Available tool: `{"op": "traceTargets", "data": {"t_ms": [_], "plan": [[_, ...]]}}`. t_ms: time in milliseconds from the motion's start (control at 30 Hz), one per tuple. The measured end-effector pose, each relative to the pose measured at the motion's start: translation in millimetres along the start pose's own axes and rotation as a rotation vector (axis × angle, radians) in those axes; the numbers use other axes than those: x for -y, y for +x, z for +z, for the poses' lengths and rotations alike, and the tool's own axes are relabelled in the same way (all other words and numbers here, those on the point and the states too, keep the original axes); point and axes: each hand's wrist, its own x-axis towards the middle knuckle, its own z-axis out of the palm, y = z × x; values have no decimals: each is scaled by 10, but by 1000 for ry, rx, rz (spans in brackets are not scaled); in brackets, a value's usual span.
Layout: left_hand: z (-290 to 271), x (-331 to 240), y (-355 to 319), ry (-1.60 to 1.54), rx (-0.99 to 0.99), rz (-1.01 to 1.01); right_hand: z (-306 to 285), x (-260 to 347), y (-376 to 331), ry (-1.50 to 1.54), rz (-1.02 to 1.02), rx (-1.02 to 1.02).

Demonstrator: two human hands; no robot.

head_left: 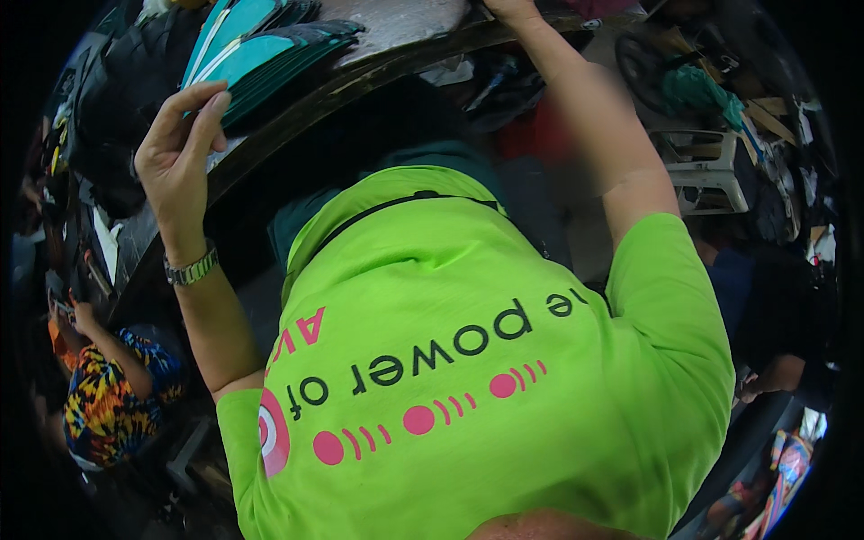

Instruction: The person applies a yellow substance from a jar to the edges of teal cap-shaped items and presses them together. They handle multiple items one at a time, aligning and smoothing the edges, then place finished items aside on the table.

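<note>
My left hand [178, 153], with a metal-banded watch on the wrist, is raised at the left front of a worktable [405, 29]. Its thumb and forefinger are bent together in a pinch beside a stack of teal, curved flat pieces [270, 67]; whether anything thin lies between the fingertips is too small to make out. Pale strips show along the top of the stack. My right arm reaches forward to the table's far side of the view, where the right hand [510, 8] is cut off by the upper edge and its fingers are hidden.
A large black heap [121, 112] stands left of the stack. To the right are a pale plastic stool [706, 171] and a green bag [700, 93] among clutter. Another person in a multicoloured shirt [121, 387] is at the left; someone's hand [781, 375] shows at the right.
</note>
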Motion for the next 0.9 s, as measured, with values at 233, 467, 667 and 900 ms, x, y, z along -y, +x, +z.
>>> {"op": "traceTargets", "data": {"t_ms": [233, 467, 667, 900], "plan": [[149, 94, 45, 29, -17, 75, 21, -9, 19, -12, 13, 45], [143, 245, 23, 88, -63, 225, 30, -39, 5, -51, -117, 28], [-82, 387, -16, 104, -185, 210, 51, -3, -12, 27, -24, 17], [-38, 643, 40, 106, -173, 89, 41, 38, -47, -84, -118, 14]]}}
